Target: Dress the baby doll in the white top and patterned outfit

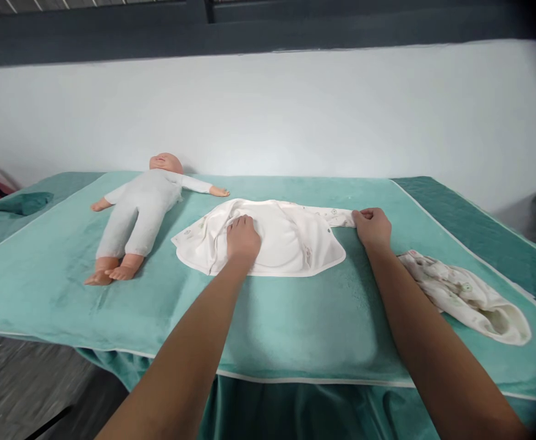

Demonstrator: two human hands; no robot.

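A white baby shirt [279, 244] with small printed motifs lies spread on the green cover, its front open and its plain inside showing. My left hand [244, 237] rests on the shirt's left half, with the fingers lying on the cloth. At the shirt's right, my right hand [373, 226] pinches the end of its sleeve, which stretches straight out sideways. A bunched printed baby garment [473, 296] lies beside my right forearm, partly hidden by it.
A baby doll [142, 205] in a white suit lies on its back at the left, one arm reaching toward the shirt. The green cover [304, 330] drapes over the table's front edge. A white wall [268, 116] stands behind.
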